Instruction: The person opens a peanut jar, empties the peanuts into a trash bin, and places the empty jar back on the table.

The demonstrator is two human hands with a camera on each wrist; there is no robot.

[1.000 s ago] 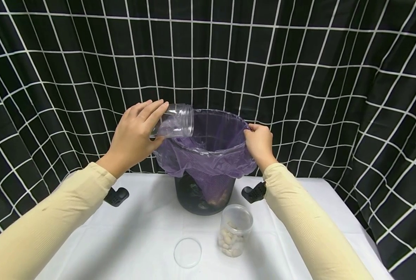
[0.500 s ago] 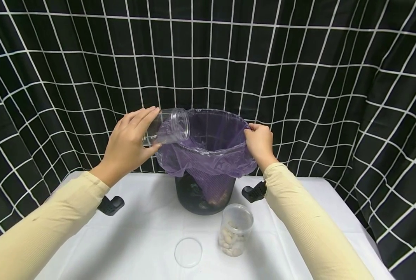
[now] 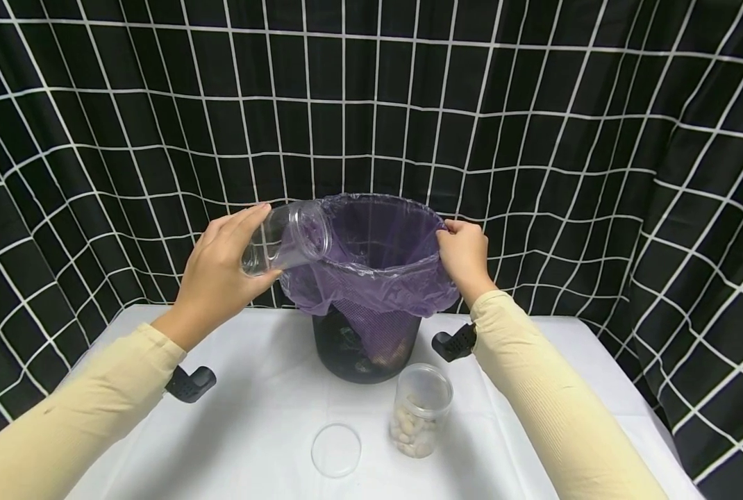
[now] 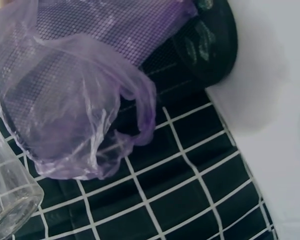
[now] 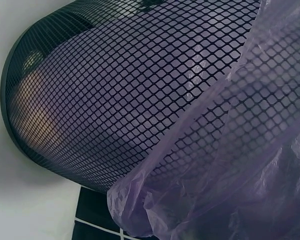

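My left hand (image 3: 218, 264) grips a clear, empty-looking plastic jar (image 3: 287, 236) on its side, its open mouth tilted over the left rim of the bin. That jar's base (image 4: 20, 210) shows at the lower left of the left wrist view. A purple trash bag (image 3: 378, 288) lines the black mesh trash bin (image 3: 340, 351) and folds down over its rim. At the bin's right rim, my right hand (image 3: 464, 255) pinches the bag's edge. Something pale shows through the mesh (image 5: 45, 125) near the bin's bottom in the right wrist view.
A second clear jar (image 3: 420, 417), lidless and partly filled with pale pieces, stands in front of the bin. Left of it a clear round lid (image 3: 336, 451) lies flat on the white tabletop (image 3: 253, 430). A black grid curtain (image 3: 371, 90) hangs behind and at both sides.
My left hand has drawn the jar left and slightly down, and the jar's mouth has turned more toward the camera. The right hand and the bin have stayed put.
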